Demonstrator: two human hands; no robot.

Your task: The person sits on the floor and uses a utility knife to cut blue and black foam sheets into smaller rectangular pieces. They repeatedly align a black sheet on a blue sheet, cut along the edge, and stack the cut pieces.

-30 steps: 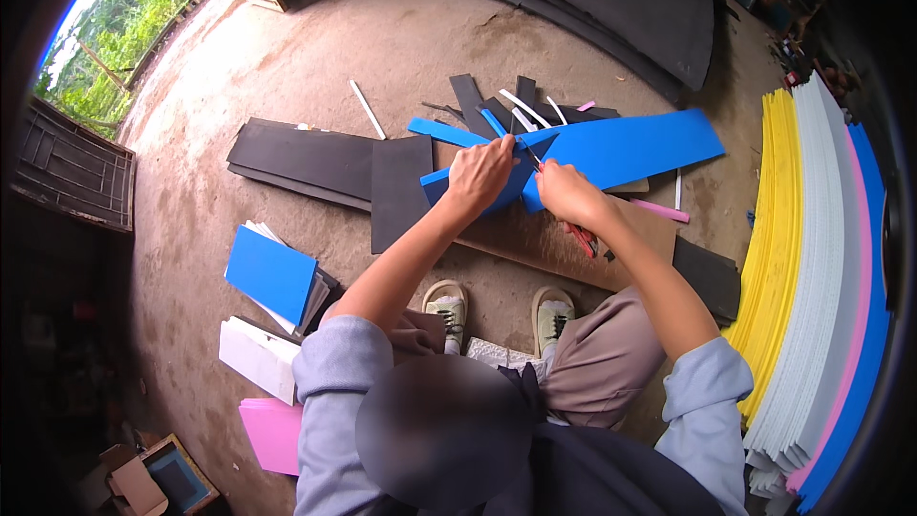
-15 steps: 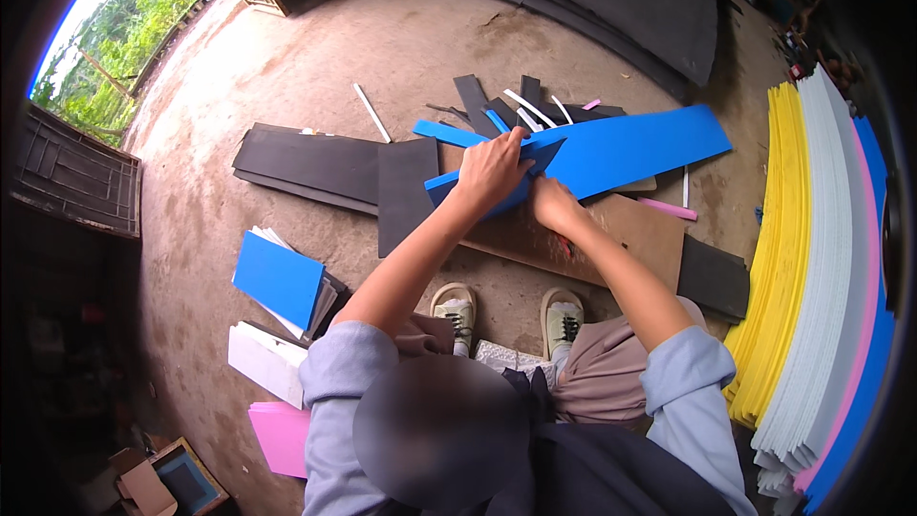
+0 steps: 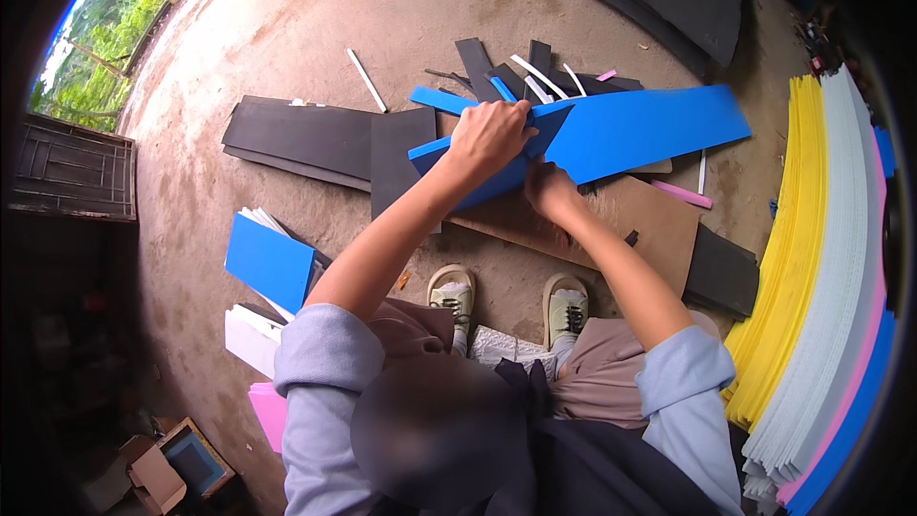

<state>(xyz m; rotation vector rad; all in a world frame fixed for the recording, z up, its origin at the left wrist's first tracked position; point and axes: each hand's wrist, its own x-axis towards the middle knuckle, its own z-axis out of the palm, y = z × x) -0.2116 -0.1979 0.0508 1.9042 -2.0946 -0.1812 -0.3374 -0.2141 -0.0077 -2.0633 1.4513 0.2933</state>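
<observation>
Down at the lower left I see a small open cardboard box (image 3: 158, 478) with a blue inside, on the dirt floor (image 3: 287, 38); beside my left knee lies a stack of cut sheets (image 3: 270, 263), blue on top, with white and pink ones below it. Along the right edge stands a curved pile of foam sheets (image 3: 821, 258), yellow, white, pink and blue.

Compared with a second ago, my left hand (image 3: 489, 139) has closed over the near end of the long blue strip (image 3: 611, 129) instead of lying flat on it, and the strip's end now sits raised over the brown board (image 3: 621, 220). My right hand (image 3: 546, 189) has slid in close under the left one.

My left arm reaches straight forward, fingers curled tight around the strip's edge. My right hand is bunched just below, touching the strip; I cannot tell what it pinches. The strip runs rightward across black sheets (image 3: 315, 139) and loose offcuts.
</observation>
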